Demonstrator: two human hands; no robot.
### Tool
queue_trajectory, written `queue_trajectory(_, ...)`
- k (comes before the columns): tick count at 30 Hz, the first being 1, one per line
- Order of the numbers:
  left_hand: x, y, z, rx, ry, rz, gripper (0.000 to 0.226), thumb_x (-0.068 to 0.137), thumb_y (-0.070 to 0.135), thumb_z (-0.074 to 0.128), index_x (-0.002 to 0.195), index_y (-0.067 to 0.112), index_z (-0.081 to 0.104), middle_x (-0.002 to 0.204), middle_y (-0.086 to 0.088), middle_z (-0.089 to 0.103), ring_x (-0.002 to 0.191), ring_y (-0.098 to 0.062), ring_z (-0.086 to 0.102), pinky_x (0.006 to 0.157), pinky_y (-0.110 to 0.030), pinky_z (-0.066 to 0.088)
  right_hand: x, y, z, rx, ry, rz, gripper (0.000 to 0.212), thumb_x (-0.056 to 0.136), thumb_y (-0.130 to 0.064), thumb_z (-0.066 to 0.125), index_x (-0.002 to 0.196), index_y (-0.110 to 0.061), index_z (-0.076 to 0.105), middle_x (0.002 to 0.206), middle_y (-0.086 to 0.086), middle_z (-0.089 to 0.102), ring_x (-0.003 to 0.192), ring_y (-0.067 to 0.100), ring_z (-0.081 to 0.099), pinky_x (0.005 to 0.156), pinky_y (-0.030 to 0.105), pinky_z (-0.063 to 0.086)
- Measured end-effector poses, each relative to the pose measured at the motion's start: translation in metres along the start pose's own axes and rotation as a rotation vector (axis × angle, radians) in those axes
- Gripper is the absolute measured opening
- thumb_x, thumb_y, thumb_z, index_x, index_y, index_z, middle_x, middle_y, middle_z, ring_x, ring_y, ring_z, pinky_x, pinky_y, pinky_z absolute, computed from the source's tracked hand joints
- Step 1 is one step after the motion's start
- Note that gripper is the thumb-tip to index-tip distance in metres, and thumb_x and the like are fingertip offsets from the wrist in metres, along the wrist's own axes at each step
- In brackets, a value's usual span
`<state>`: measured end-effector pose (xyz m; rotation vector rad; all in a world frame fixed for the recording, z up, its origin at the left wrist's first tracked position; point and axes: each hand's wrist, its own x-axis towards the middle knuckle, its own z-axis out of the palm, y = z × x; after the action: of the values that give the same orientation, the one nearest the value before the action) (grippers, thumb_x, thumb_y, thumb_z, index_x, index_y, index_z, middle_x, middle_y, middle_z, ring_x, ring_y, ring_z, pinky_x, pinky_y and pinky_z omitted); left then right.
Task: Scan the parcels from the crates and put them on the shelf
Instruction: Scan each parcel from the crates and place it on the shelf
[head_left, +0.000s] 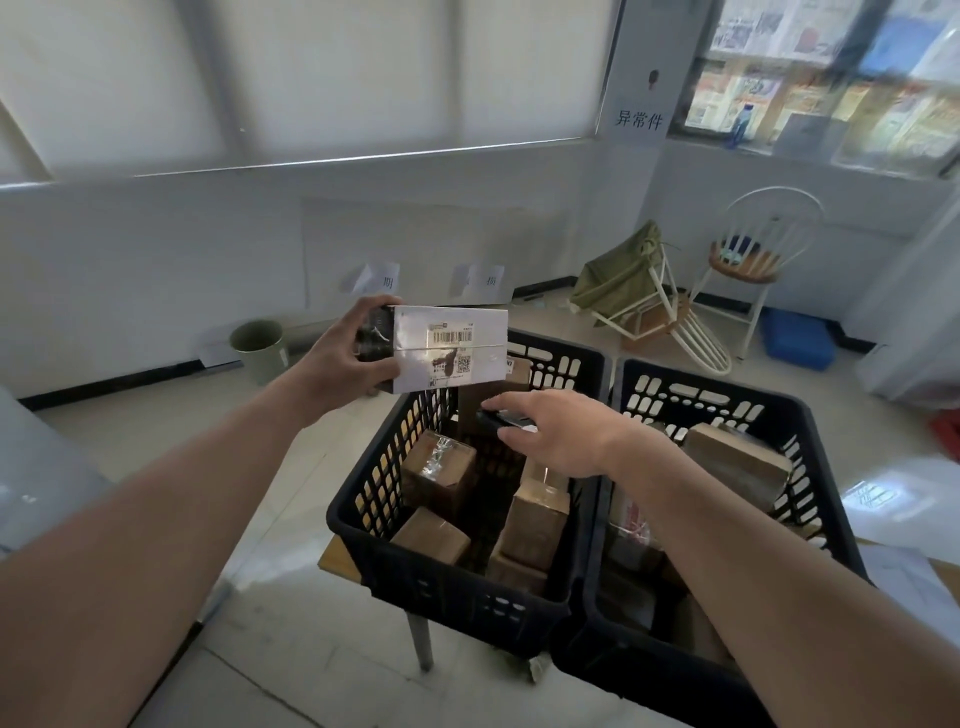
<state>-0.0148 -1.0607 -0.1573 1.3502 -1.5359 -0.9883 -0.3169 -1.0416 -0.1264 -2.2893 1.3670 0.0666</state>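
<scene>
1. At the left of the frame, low against the wall, I see a green bin (258, 349) on the floor. It stands well apart from the work and has no part in this step.

2. Left of centre, my left hand (347, 364) grasps a white parcel (450, 347) by its dark left end, thumb below and fingers curled over the top. I judge it is held out at that end so the barcode label stays bare and faces me for reading.

3. Just below the parcel, at centre, my right hand (550, 435) is closed round a small dark scanner (503, 420), its tip pointing up and left towards the label. The two are near but not touching, which suits a scan in hand.

4. Under both hands, the left crate (395, 551) holds several brown boxes (437, 472), some upright and some tilted, waiting their turn.

5. Touching it on the right, the right crate (779, 415) holds another brown parcel (737, 462) leaning against its far wall.

6. At the upper right stand a white chair (753, 260) and a tipped chair with green cloth (618, 280). I cannot see the shelf, so the parcel must be carried elsewhere once read.
</scene>
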Motion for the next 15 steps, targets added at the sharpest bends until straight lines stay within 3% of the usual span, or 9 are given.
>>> queue_trajectory(3, 0.0, 0.004, -0.004, -0.114, 0.033, -0.013, 0.068, 0.089, 0.001, 0.077, 0.134, 0.045, 0.051, 0.132, -0.007, 0.056, 0.114, -0.034, 0.067, 0.08, -0.042, 0.067, 0.011, -0.006, 0.006, 0.194, 0.125, 0.012, 0.051, 0.112, -0.043, 0.047, 0.162, -0.049, 0.035, 0.148, -0.001, 0.06, 0.123, 0.021, 0.062, 0.107, 0.041, 0.05)
queue_trajectory(7, 0.002, 0.011, -0.011, -0.218, 0.084, -0.004, 0.063, 0.09, 0.003, 0.077, 0.13, 0.042, 0.047, 0.128, -0.009, 0.055, 0.113, -0.036, 0.065, 0.077, -0.036, 0.065, 0.038, -0.027, 0.018, 0.563, 0.408, 0.132, 0.05, 0.114, -0.041, 0.043, 0.164, -0.043, 0.034, 0.129, -0.008, 0.058, 0.086, 0.005, 0.059, 0.074, 0.024, 0.049)
queue_trajectory(9, 0.001, 0.015, -0.014, -0.269, 0.108, -0.007, 0.063, 0.09, 0.003, 0.076, 0.13, 0.04, 0.043, 0.126, -0.011, 0.054, 0.112, -0.037, 0.064, 0.076, -0.036, 0.065, 0.051, -0.042, 0.022, 0.786, 0.5, 0.245, 0.049, 0.115, -0.042, 0.039, 0.163, -0.047, 0.033, 0.128, -0.008, 0.055, 0.087, 0.006, 0.057, 0.083, 0.035, 0.059)
queue_trajectory(12, -0.004, 0.021, -0.019, -0.358, 0.108, -0.049, 0.07, 0.083, 0.009, 0.081, 0.125, 0.04, 0.035, 0.128, -0.015, 0.055, 0.116, -0.041, 0.064, 0.078, -0.046, 0.065, 0.067, -0.066, 0.024, 1.01, 0.573, 0.32, 0.05, 0.116, -0.039, 0.035, 0.162, -0.057, 0.024, 0.102, -0.011, 0.047, 0.089, 0.02, 0.062, 0.093, 0.057, 0.062)
queue_trajectory(13, -0.006, 0.023, -0.02, -0.379, 0.097, -0.064, 0.073, 0.078, 0.012, 0.084, 0.122, 0.041, 0.033, 0.129, -0.016, 0.056, 0.118, -0.041, 0.064, 0.08, -0.049, 0.065, 0.071, -0.074, 0.024, 1.056, 0.604, 0.323, 0.05, 0.117, -0.039, 0.033, 0.161, -0.059, 0.023, 0.103, -0.009, 0.047, 0.096, 0.027, 0.065, 0.094, 0.059, 0.062)
queue_trajectory(15, -0.012, 0.025, -0.024, -0.403, 0.059, -0.084, 0.078, 0.07, 0.018, 0.088, 0.117, 0.044, 0.031, 0.133, -0.019, 0.056, 0.122, -0.044, 0.062, 0.083, -0.052, 0.065, 0.079, -0.088, 0.022, 1.143, 0.659, 0.314, 0.049, 0.117, -0.039, 0.031, 0.16, -0.063, 0.023, 0.134, -0.001, 0.052, 0.118, 0.035, 0.063, 0.104, 0.062, 0.056)
